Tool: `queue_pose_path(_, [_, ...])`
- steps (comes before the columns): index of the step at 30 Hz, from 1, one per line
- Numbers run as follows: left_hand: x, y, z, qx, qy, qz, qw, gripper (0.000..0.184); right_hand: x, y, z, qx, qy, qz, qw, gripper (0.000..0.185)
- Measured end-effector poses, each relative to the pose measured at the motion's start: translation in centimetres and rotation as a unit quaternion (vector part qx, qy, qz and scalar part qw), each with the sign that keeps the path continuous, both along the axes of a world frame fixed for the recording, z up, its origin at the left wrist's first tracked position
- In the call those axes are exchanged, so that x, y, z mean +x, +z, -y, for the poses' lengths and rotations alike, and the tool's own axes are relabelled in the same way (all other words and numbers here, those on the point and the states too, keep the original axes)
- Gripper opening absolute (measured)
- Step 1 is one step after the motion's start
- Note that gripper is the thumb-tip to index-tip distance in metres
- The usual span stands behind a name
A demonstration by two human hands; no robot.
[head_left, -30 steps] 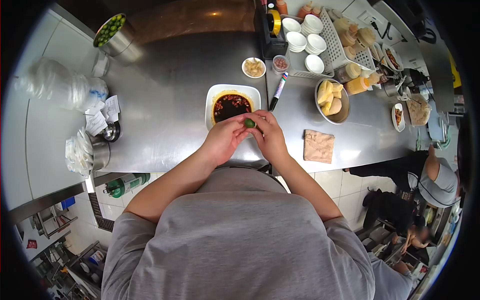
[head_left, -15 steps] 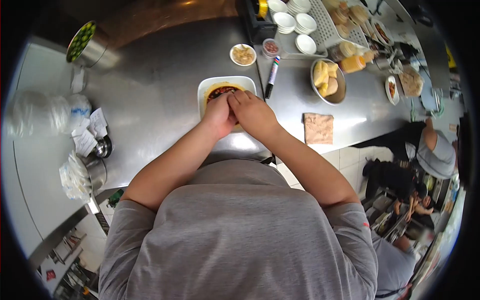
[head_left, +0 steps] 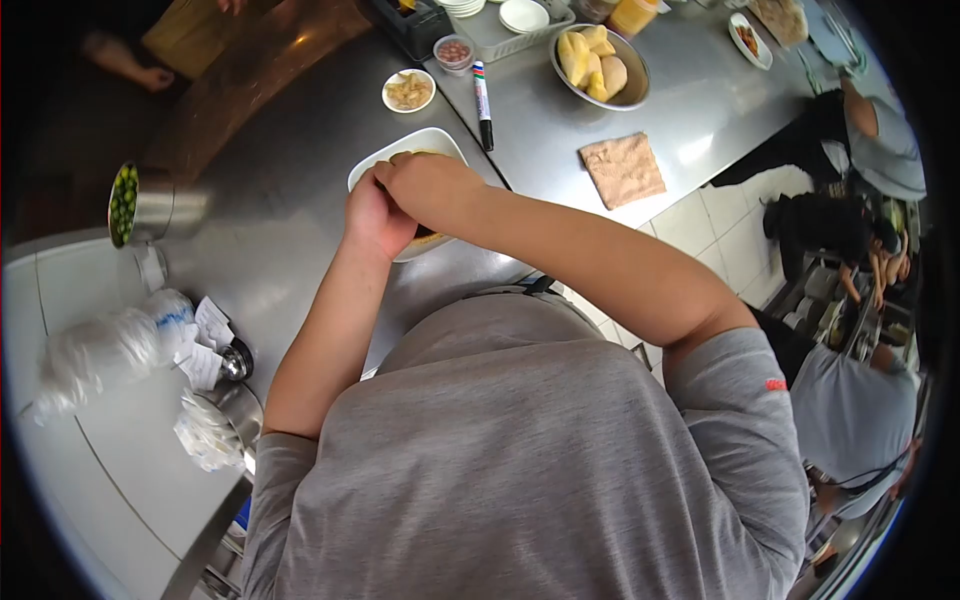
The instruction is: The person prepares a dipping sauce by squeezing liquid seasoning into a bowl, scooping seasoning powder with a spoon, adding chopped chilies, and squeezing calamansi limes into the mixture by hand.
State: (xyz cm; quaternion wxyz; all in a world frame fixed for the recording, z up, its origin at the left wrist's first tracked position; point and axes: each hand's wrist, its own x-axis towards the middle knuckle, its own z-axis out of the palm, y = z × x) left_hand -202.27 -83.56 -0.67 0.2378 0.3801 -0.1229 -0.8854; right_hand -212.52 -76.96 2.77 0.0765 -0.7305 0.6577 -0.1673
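Observation:
My left hand (head_left: 374, 215) and my right hand (head_left: 428, 188) are pressed together over a white square bowl (head_left: 446, 141). The right hand's curled fingers lie against the left hand's fingertips. Whatever they may pinch between them is hidden. Below the hands, a strip of dark sauce (head_left: 427, 236) shows inside the bowl, and the hands cover most of its contents. Just beyond the bowl sit a small white dish of pale food pieces (head_left: 409, 92), a clear cup of reddish pieces (head_left: 455, 52) and a marker pen (head_left: 484, 105).
Rightward, a metal bowl (head_left: 635, 92) holds peeled yellow pieces, and a folded brown cloth (head_left: 622, 170) lies near the counter edge. Leftward stand a metal pot (head_left: 157, 205) of small green fruit, plastic bags (head_left: 110, 350) and paper slips (head_left: 208, 345). Co-workers (head_left: 850, 390) are at right.
The view has turned, and the counter things appear shifted left and up. Both hands stay together over the bowl, now nearer its left side. Another person's hand shows at the far upper left.

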Motion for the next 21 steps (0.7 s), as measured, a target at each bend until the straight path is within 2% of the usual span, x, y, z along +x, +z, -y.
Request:
queue_pose_path(3, [0.0,0.0,0.7,0.004,-0.019,0.001,1.0,0.026,-0.2,0.7,0.4,0.049,0.003,0.008,0.999,0.025])
queue_pose_path(5, [0.2,-0.8,1.0,-0.049,-0.047,-0.029,0.997,0.025,-0.4,1.3,0.6,0.065,-0.003,0.014,0.998,0.026])
queue_pose_path(7, [-0.1,1.0,-0.1,-0.052,-0.045,-0.001,0.998,0.024,-0.8,2.2,0.7,0.155,-0.009,0.01,0.988,0.027])
queue_pose_path(8, [-0.4,1.8,-0.5,-0.055,-0.035,0.024,0.998,0.023,-1.1,2.6,0.5,0.137,-0.001,0.052,0.989,0.027])
queue_pose_path(9, [-0.5,1.5,-0.4,-0.058,-0.042,0.024,0.997,0.023,-1.3,2.5,0.3,0.135,-0.008,0.053,0.989,0.027])
queue_pose_path(11, [-0.1,0.2,0.3,-0.063,-0.039,0.035,0.997,0.023,-1.6,1.6,0.1,0.078,0.063,0.045,0.994,0.026])
queue_pose_path(14, [0.3,-1.2,0.7,-0.043,-0.049,0.015,0.998,0.024,-1.7,0.4,-0.2,0.033,0.073,0.067,0.995,0.026])
queue_pose_path(17, [-0.3,0.1,-0.4,-0.037,-0.031,0.031,0.998,0.017,-1.5,-1.4,0.0,-0.021,0.065,0.054,0.996,0.026])
queue_pose_path(21, [-0.9,1.2,-1.1,-0.066,-0.044,0.032,0.996,0.021,-0.4,-2.0,-0.5,-0.055,0.003,0.068,0.996,0.027])
